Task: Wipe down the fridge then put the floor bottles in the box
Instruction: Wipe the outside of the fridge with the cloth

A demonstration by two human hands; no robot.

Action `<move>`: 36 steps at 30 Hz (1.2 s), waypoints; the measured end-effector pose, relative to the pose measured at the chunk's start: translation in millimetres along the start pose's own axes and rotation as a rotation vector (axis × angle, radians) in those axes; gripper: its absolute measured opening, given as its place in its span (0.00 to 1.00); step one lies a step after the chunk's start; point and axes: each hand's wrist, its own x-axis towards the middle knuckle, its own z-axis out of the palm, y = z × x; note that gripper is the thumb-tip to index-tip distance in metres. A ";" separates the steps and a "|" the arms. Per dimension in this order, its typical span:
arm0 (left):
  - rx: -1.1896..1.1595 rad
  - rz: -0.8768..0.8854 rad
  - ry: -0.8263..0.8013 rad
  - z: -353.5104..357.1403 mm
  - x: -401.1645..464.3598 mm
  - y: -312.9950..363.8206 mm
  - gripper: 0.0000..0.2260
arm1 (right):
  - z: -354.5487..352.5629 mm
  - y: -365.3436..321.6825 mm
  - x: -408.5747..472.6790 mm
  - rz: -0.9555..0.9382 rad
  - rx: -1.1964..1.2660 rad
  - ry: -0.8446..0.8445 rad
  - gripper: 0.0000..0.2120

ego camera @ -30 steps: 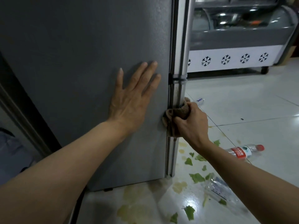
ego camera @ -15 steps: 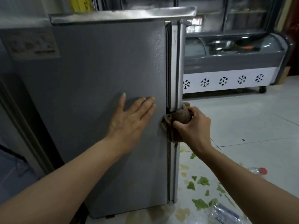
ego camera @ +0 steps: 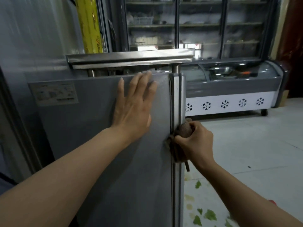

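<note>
Grey sheet metal fills most of the head view: the fridge [ego camera: 105, 145] side panel, with a faded label [ego camera: 54, 94] high on it and a steel bench top [ego camera: 131, 58] above. I see my left hand [ego camera: 134, 108] laid flat on the panel near its upper edge, fingers straight and spread, holding nothing, just bracing. My right hand [ego camera: 195, 140] has its grip curled tight round a brown cloth [ego camera: 183, 131], which is pressed against the pale corner strip [ego camera: 177, 99] about halfway up; a tail of cloth hangs below the fist.

By my judgement the wipe is mid-course: the cloth sits on the corner edge, and I cannot tell from here which faces are already clean. The bottle half looks untouched. On the floor [ego camera: 255, 153] lie green leaf scraps [ego camera: 209, 214] and yellowish stains, and one red spot [ego camera: 272, 202] beside my right forearm may be a bottle cap. No box shows anywhere. A chest freezer [ego camera: 229, 89] with snowflake marks stands behind.
</note>
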 end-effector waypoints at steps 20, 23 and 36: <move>-0.108 -0.120 0.106 3.8 19.6 -3.4 0.32 | -31.4 -80.4 71.0 -0.154 0.041 0.189 0.22; -0.104 -0.110 0.098 3.2 19.2 -4.8 0.32 | -34.4 -90.5 81.2 -0.166 0.028 0.210 0.22; -0.074 -0.082 -0.002 -4.0 19.1 -6.8 0.34 | -48.5 -107.8 95.5 -0.268 -0.006 0.085 0.08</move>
